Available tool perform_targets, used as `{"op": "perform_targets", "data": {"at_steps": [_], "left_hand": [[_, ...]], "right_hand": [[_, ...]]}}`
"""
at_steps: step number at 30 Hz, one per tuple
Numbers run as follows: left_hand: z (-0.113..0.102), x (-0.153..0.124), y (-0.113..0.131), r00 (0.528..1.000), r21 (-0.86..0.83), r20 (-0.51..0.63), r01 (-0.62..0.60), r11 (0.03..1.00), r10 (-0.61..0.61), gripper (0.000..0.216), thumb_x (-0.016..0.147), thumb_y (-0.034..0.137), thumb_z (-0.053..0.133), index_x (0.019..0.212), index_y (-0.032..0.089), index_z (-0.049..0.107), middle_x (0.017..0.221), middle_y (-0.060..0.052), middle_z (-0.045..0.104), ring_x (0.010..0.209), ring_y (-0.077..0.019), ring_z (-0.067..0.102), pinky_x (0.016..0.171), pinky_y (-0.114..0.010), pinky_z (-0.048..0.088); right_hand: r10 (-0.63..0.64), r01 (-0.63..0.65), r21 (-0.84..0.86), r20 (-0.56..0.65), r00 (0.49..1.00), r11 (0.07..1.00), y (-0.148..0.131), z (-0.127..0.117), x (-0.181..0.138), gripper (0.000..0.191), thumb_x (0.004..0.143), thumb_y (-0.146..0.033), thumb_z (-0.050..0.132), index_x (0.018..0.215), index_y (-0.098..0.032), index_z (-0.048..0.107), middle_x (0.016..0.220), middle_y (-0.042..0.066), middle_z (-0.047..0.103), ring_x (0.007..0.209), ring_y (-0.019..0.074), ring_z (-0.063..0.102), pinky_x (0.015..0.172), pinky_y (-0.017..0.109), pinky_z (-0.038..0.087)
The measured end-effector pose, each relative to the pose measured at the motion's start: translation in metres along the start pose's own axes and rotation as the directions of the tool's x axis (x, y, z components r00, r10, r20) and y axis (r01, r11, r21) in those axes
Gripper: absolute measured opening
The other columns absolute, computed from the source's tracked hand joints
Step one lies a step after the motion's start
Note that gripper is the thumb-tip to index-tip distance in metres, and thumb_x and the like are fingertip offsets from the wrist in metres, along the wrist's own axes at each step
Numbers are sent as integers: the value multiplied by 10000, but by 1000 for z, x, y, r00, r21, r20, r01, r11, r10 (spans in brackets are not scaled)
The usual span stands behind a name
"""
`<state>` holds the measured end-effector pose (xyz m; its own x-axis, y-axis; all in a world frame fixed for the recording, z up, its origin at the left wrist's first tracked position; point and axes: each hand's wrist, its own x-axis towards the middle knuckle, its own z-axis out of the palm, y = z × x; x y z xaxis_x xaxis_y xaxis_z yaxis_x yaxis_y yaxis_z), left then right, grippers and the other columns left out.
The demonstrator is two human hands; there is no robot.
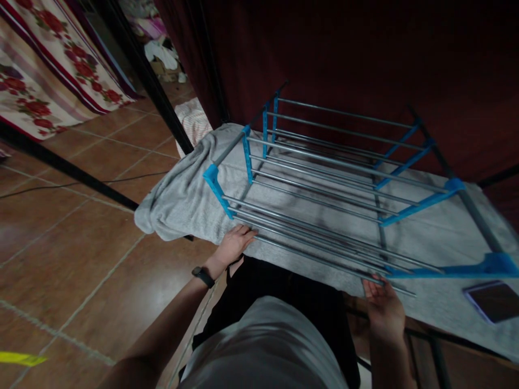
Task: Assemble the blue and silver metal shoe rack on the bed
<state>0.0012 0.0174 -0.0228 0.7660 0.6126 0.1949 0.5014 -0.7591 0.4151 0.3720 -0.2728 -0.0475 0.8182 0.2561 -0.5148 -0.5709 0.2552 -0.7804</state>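
A metal rod [308,254] lies along the near edge of the grey blanket, in front of a partly assembled shoe rack with blue plastic brackets [421,209] and grey metal tubes. At the rod's left end, my left hand [235,246] is closed with its fingertips on it. My right hand [383,305] pinches the same rod close to its other end, which sticks out past the fingers. Several more rods run just behind it, between the rack's lower left bracket [219,190] and lower right bracket [446,271].
The grey blanket [182,189] covers the surface under the rack. A phone [494,300] lies at the right near its front edge. Dark red cloth [344,59] hangs behind. Black metal bars [158,86] and a tiled floor [101,243] are at left.
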Motion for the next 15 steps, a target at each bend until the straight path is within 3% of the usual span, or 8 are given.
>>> {"op": "perform_targets", "data": {"at_steps": [9, 15], "left_hand": [[-6, -1, 14, 994, 281, 112, -26, 959, -5, 414, 941, 156, 436, 1324, 239, 568, 1083, -110, 596, 1022, -259, 521, 894, -383, 424], [-12, 1, 21, 987, 335, 158, -37, 942, -18, 485, 872, 78, 467, 1327, 215, 563, 1126, -122, 588, 1026, -262, 513, 870, -383, 427]], "right_hand": [[15, -15, 28, -3, 1000, 999, -4, -2, 0, 78, 790, -199, 603, 860, -214, 634, 939, -20, 665, 963, 89, 654, 903, 267, 553], [-30, 30, -27, 27, 999, 999, 1, -15, 15, 126, 769, -194, 597, 890, -208, 627, 948, -5, 658, 923, 94, 655, 876, 268, 565]]}}
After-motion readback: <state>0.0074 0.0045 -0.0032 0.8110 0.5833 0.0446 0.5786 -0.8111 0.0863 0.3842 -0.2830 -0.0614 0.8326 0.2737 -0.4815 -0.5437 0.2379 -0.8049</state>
